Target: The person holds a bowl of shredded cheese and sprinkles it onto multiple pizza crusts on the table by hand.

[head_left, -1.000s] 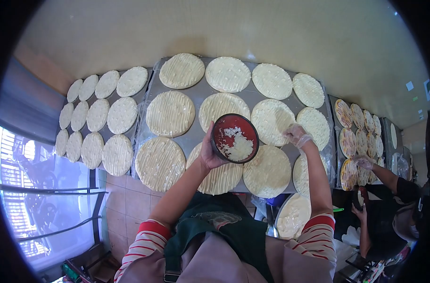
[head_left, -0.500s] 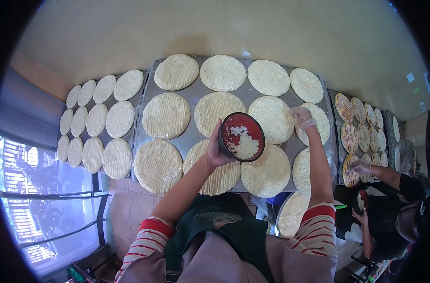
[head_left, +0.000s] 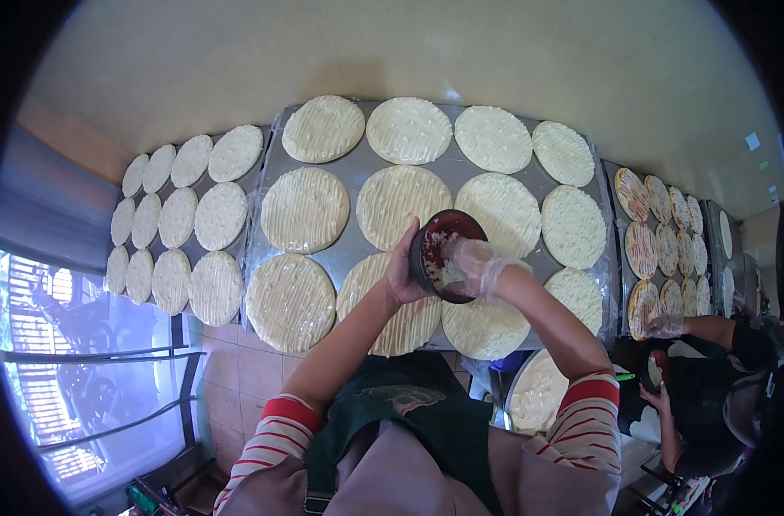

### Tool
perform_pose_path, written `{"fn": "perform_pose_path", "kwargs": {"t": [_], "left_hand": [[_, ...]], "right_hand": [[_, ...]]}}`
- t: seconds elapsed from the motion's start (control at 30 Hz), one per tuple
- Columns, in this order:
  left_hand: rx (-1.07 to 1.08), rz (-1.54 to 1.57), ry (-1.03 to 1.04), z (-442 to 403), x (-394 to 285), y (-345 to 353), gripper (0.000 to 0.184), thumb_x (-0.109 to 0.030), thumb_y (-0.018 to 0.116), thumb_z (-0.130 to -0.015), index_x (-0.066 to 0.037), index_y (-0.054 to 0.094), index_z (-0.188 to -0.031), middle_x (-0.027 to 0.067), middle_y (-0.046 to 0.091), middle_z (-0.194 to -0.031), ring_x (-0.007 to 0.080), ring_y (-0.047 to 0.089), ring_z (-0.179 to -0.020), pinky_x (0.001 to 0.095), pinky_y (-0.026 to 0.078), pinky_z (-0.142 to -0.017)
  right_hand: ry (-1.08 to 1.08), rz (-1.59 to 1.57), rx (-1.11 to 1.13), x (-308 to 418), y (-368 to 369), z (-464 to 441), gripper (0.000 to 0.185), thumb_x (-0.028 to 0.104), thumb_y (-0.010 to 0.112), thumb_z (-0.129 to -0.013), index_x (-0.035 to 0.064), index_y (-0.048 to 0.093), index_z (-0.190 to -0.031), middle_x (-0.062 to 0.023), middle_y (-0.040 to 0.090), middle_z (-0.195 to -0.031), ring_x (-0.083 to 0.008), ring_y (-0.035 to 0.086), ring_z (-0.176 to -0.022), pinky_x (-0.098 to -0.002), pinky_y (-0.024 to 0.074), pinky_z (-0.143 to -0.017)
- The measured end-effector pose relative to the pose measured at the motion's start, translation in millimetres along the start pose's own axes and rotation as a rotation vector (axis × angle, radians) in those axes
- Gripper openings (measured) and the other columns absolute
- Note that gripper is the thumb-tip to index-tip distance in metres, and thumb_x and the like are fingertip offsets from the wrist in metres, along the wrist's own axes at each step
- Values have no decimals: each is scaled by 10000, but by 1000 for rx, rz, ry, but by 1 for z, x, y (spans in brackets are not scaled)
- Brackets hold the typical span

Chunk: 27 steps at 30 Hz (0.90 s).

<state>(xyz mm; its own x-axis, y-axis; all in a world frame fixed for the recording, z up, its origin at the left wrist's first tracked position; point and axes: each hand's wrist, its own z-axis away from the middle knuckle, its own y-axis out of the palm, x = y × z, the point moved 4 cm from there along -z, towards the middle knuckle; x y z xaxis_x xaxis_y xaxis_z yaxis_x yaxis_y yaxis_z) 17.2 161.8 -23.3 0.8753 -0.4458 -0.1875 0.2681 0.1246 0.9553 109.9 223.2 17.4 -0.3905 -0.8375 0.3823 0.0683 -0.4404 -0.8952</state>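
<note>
My left hand (head_left: 402, 273), bare, is wrapped around the side of a bowl (head_left: 419, 262), dark outside and red inside. The bowl tilts toward my right hand. Inside it lies a heap of white shreds that look like grated cheese (head_left: 438, 244). My right hand (head_left: 473, 268), in a clear plastic glove, reaches into the bowl with its fingers drawn together among the shreds; the fingertips are partly hidden. Below both hands, large round flat breads (head_left: 304, 209) with pale topping sit in rows on a metal table (head_left: 355, 185). Some carry creamy stripes, others white shreds.
More topped rounds (head_left: 219, 217) cover a table to the left. At right, a co-worker's gloved hand (head_left: 664, 326) is near rounds with orange stripes (head_left: 640, 250). A container of creamy white stuff (head_left: 536, 391) stands by my right elbow. A wall (head_left: 512, 52) rises behind.
My right hand has moved left from above a round on the right into the bowl. The bowl has tilted toward it. The co-worker's gloved hand has moved slightly lower.
</note>
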Motion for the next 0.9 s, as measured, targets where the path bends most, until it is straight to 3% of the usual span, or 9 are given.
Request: {"fn": "perform_pose_path", "kwargs": {"t": [0.1,0.27,0.4,0.47,0.5,0.57,0.6,0.83,0.9], "left_hand": [[19,22,16,1,2,-3,774,-672,319,-870,-86,378,-1374,168,429,-1368,343,423,-1249,542,319,-1039],[16,58,17,7,-2,-5,734,-649,320,-886,-91,401,-1356,168,475,-1322,331,482,-1193,536,383,-995],[19,60,4,2,-5,-5,739,-650,329,-883,-81,410,-1348,164,492,-1305,329,491,-1185,527,384,-997],[31,76,-1,-2,-6,-1,745,-651,336,-882,-74,407,-1348,168,485,-1311,335,484,-1194,526,379,-1002],[11,28,5,-6,-6,1,742,-653,333,-881,-77,413,-1343,165,491,-1305,332,491,-1186,528,384,-995],[-10,-22,13,-9,-6,7,740,-655,331,-881,-81,419,-1338,162,497,-1298,328,497,-1179,530,388,-988],[-18,-24,-21,-9,-5,13,725,-657,324,-882,-92,438,-1323,146,518,-1275,313,509,-1165,526,390,-983],[40,42,-52,-23,-2,7,741,-680,321,-867,-117,426,-1339,139,484,-1319,332,472,-1200,555,354,-998],[44,70,-44,-22,-4,9,750,-692,311,-861,-128,423,-1344,135,474,-1332,337,455,-1214,569,329,-1009]], "right_hand": [[63,-57,125,7,7,2,433,180,728,-649,8,612,-1029,-177,627,-987,-333,618,-911,-388,498,-784],[-128,-448,-104,15,2,6,286,144,685,-691,62,652,-963,-170,649,-927,-367,619,-877,-413,497,-748],[14,-415,-206,19,8,5,242,132,671,-731,44,649,-955,-159,656,-916,-303,640,-865,-385,503,-750],[145,-972,-357,5,14,0,191,143,647,-808,45,638,-972,-103,658,-936,-209,638,-874,-346,512,-747],[142,-973,-357,4,10,-1,191,143,647,-808,45,638,-972,-103,658,-936,-209,638,-874,-346,512,-747],[455,-1961,-235,-4,17,1,200,154,633,-856,67,614,-1035,-38,633,-982,-144,607,-908,-317,513,-763],[424,-2038,-221,-8,18,2,252,144,640,-856,75,579,-1091,-22,609,-1014,-146,596,-928,-305,506,-784],[364,-1743,-116,-27,-11,15,262,98,641,-841,24,562,-1080,-62,607,-996,-151,597,-914,-293,497,-811],[280,-1782,-246,-48,-29,20,280,74,641,-831,4,579,-1094,-74,623,-968,-163,610,-870,-291,500,-804]]}}
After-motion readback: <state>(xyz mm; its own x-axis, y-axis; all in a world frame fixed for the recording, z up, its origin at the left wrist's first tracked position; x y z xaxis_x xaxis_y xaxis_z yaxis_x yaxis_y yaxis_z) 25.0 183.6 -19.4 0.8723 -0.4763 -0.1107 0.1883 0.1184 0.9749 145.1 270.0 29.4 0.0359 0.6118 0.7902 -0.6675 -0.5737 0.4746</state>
